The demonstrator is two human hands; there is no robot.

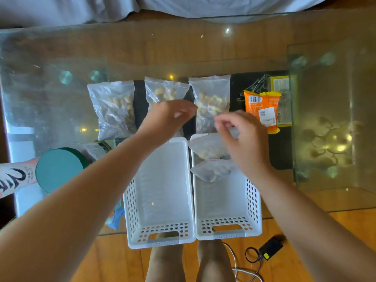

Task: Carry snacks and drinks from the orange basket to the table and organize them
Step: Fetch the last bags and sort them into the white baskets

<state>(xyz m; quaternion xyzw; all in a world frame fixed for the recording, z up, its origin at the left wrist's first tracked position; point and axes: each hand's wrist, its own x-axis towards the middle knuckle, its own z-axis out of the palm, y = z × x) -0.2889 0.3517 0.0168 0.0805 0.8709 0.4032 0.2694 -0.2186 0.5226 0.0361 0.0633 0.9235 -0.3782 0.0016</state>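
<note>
Three clear zip bags of nuts lie in a row on the glass table (pixel 183 47): a left bag (pixel 114 110), a middle bag (pixel 164 90) and a right bag (pixel 211 98). My left hand (pixel 171 117) hovers blurred over the middle bag with its fingers curled; I cannot see whether it holds anything. My right hand (pixel 242 137) is pinched on a corner of clear plastic, above the far end of the right white basket (pixel 252 200). Two more nut bags (pixel 207 148) (pixel 211 171) lie in that basket. The left white basket (pixel 160 190) holds nothing. No orange basket is in view.
Orange snack packets (pixel 262 106) lie at the right on a dark mat (pixel 280 151). A teal round tin (pixel 58 169) and a printed can (pixel 14 178) are at the left edge. A black charger with cables (pixel 270 249) lies on the wooden floor by my legs.
</note>
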